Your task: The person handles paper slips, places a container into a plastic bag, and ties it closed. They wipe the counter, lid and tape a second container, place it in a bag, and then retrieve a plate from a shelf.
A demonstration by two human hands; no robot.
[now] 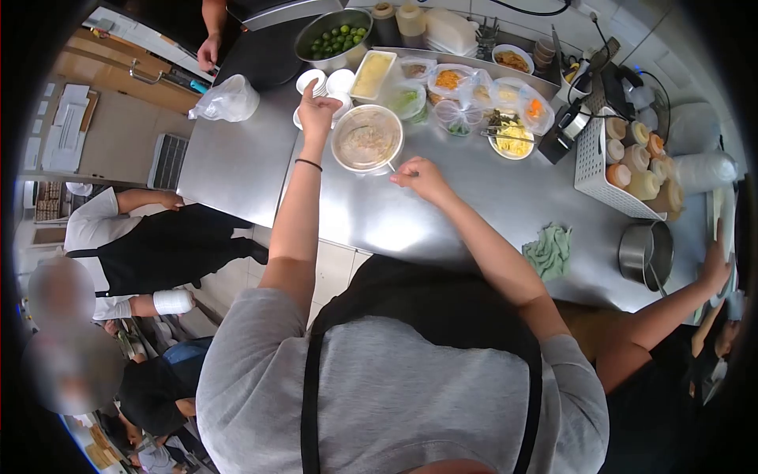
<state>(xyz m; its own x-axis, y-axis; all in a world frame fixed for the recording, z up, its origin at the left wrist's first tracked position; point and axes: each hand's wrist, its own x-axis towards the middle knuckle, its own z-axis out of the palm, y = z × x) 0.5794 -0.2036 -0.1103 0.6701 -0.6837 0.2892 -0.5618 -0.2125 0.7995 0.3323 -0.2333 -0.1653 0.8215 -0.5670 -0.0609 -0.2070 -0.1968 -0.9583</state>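
My left hand point(317, 113) reaches over small white round dishes point(341, 81) grouped on the steel counter. Its thumb and index finger are stretched apart, and nothing shows between them. To its right stands a round tub point(368, 139) with a pale brownish mixture inside. My right hand point(421, 178) is closed in a pinch at the tub's lower right rim, on a thin metal utensil handle point(392, 166). The end of that utensil is hidden in the mixture. Just beyond the tub sits a rectangular white container point(373, 76) of pale yellow food.
Behind are a pot of green limes point(338, 39), bagged ingredients point(459, 83) and a bowl of yellow shreds point(513, 141). Rightward are a basket of sauce bottles point(612, 166), a green cloth point(548, 251) and a metal pot point(646, 251). Co-workers stand left and right; a plastic bag point(227, 100) lies left.
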